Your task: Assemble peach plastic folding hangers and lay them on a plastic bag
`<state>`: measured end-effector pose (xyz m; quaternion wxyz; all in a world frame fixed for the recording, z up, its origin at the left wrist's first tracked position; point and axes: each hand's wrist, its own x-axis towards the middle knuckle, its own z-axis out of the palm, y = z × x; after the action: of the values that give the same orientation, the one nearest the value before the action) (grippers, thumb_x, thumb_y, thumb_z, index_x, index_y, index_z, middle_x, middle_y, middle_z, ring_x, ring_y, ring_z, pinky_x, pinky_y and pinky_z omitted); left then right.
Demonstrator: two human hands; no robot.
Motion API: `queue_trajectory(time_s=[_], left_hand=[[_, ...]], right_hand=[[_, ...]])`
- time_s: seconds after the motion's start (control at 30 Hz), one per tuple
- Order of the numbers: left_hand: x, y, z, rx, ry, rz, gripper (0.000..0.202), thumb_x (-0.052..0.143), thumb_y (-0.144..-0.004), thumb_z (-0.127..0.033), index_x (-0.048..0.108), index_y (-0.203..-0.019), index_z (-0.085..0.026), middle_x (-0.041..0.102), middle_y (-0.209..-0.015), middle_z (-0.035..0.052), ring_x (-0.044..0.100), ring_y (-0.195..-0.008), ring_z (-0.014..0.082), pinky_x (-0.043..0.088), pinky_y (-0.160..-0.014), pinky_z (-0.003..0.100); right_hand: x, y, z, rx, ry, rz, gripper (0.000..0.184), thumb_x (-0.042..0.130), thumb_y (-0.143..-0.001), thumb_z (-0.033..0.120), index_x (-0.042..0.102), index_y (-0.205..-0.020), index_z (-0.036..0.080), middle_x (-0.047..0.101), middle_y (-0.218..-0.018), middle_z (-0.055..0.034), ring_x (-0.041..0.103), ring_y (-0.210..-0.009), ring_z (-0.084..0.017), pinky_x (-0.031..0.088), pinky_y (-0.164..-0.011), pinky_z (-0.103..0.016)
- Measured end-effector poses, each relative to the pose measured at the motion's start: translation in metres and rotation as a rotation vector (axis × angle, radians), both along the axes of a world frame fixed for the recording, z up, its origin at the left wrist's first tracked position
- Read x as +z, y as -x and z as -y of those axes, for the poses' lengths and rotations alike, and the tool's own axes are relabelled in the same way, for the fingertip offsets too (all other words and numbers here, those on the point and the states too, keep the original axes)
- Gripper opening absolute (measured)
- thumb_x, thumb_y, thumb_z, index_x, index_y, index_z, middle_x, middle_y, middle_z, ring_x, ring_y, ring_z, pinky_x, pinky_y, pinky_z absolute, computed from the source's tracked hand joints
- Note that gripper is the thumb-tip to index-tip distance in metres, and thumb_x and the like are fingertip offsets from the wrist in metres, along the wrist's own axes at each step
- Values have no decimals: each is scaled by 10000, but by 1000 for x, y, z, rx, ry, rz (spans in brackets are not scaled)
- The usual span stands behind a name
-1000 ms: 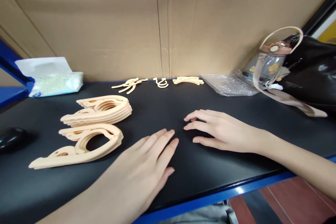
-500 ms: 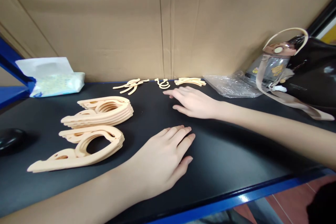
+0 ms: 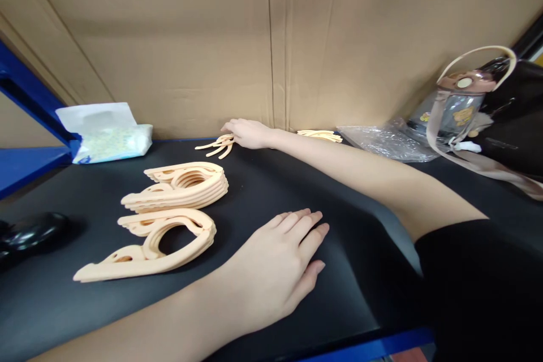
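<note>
The right hand (image 3: 248, 133) reaches across the black tabletop (image 3: 258, 198) to the back edge, its fingers over a loose cluster of thin, curved, cream plastic pieces (image 3: 218, 147) that lies at the foot of the brown cardboard wall (image 3: 190, 45). The step in hand looks like picking from that cluster; whether the fingertips have closed on a piece cannot be told, since the hand hides them. The left hand (image 3: 278, 263) lies palm down near the front edge, fingers loosely spread, gripping nothing that shows. Beside it, to the left, are two stacks of flat, cream plastic folding hangers, the far stack (image 3: 186, 198) just behind the near stack (image 3: 186, 256). A bundle of slim, cream plastic strips (image 3: 320, 136) sits beyond the right forearm. The next move probably calls for a light fingertip pinch that parts one piece from its overlapping neighbours without dragging the others.
</note>
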<state>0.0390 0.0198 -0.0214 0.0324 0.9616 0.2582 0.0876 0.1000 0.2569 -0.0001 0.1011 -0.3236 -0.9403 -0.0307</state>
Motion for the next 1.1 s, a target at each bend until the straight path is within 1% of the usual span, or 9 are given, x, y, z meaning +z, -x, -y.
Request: queue_trajectory(time_s=[0.1,0.17,0.3,0.43,0.5,0.63,0.77,0.83,1.1], left_hand=[[1,0,0,15,21,-22,462,349,-977,-306,432,-1393,-124,457,-1443,119,420,-1326,278,386,-1083,428],[1,0,1,20,27,-29,470,336,-979,-310,423,-1401,-123,447,-1452,115,412,-1333,275,372,-1092,421],[1,1,2,19,35,-27,476,337,-977,-315,421,-1403,-120,435,-1461,114,405,-1337,271,357,-1104,413],[0,2,2,16,38,-22,475,333,-978,-313,423,-1402,-120,434,-1461,117,404,-1337,270,359,-1102,412],[0,2,2,15,34,-23,477,330,-979,-312,419,-1405,-116,433,-1461,119,402,-1339,271,358,-1103,415],[0,1,2,15,31,-32,473,342,-978,-310,426,-1399,-112,442,-1453,124,405,-1336,276,364,-1100,424],[1,0,1,22,40,-46,472,327,-983,-307,414,-1409,-124,436,-1460,111,398,-1342,269,362,-1102,421],[2,-1,1,23,43,-56,474,327,-982,-310,411,-1412,-129,427,-1467,103,390,-1347,267,359,-1106,418],[2,0,1,23,18,-63,468,344,-977,-303,424,-1402,-124,441,-1456,105,403,-1336,263,374,-1095,413]], right_hand=[[3,11,-9,-41,26,12,369,405,-934,157,490,-1286,88,540,-1320,-161,521,-1174,-251,417,-957,-366],[6,15,-12,-48,45,35,324,457,-918,173,555,-1218,98,591,-1256,-163,565,-1106,-256,447,-897,-365],[15,18,-14,-37,68,82,240,540,-845,113,655,-1055,103,667,-1112,-152,619,-975,-252,468,-781,-337],[19,18,-13,-34,60,86,223,575,-798,86,689,-989,76,691,-1027,-165,630,-900,-245,456,-728,-324],[20,17,-13,-29,50,67,230,574,-791,91,702,-981,79,699,-1002,-157,630,-877,-237,448,-704,-312],[22,12,-14,-43,14,7,261,558,-790,98,710,-1001,102,700,-1024,-131,623,-890,-215,434,-714,-289],[22,3,-11,-88,-47,-55,308,516,-820,86,686,-1077,92,681,-1094,-139,609,-978,-215,419,-783,-287],[21,-3,-8,-94,-71,-71,321,491,-837,75,683,-1093,95,678,-1107,-136,608,-995,-209,413,-791,-280],[12,-27,9,-135,-92,-50,272,494,-867,127,722,-1014,127,710,-1019,-133,640,-955,-239,416,-744,-294]])
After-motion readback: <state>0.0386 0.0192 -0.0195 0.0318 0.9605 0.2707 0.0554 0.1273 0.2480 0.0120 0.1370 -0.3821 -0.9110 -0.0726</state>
